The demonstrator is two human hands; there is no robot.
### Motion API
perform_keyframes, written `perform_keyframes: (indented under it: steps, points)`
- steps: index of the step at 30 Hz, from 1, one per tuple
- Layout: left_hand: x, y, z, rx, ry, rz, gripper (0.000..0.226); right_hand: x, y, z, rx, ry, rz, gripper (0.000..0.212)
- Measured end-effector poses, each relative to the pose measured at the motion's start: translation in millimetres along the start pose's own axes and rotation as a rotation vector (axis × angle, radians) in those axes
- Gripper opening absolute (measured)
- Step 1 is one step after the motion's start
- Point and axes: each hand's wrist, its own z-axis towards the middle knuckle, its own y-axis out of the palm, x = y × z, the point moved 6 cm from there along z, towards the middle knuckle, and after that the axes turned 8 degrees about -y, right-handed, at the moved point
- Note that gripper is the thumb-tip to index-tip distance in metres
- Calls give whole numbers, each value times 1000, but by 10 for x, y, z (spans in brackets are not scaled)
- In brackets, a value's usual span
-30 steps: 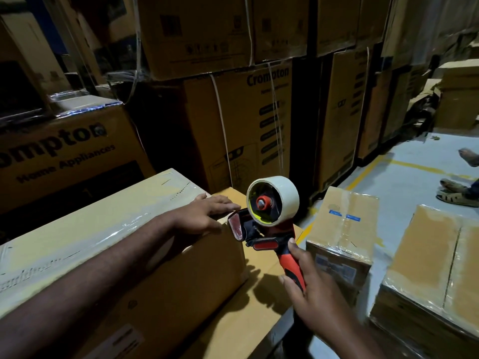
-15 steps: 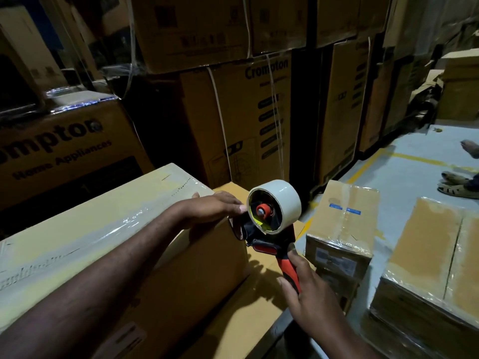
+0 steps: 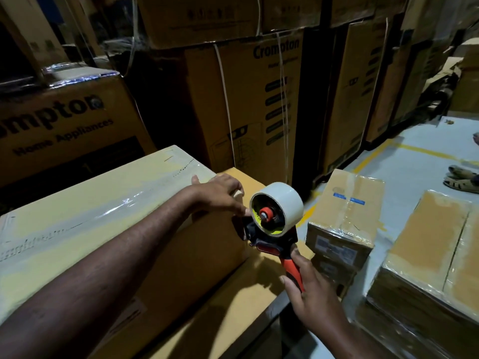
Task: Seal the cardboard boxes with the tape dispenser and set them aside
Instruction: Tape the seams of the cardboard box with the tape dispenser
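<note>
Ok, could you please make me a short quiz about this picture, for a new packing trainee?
1. True or false: the right hand grips the tape dispenser by its orange handle.
2. The left hand rests on: A) the far corner of the large box; B) a shelf; C) a sandal.
3. Fill in: the small sealed box right of the dispenser carries two ___ labels.
Key: 1 true; 2 A; 3 blue.
</note>
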Motion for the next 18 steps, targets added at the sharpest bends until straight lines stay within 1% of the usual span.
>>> perform_keyframes:
  steps: [3,5,9,11,16,18]
  points:
    - [2,11,-7,24,-9,11,55,-40,46,13,0,-29,19,61]
    - [16,34,-18,44,-10,61,56,-57,87,25,-8,-32,26,63]
    - [56,108,-46,54,-13,188,72,-92,46,39,16,-58,-10,74]
    - [66,118,-61,79,-17,189,72,-133,-34,54,7,-84,-58,78]
    - [60,172,-43,124,-29,204,71,-236,-329,223,-83,-113,-258,73]
    - [76,185,-28,139,-35,213,71,-249,-418,257,-106,-113,-285,71]
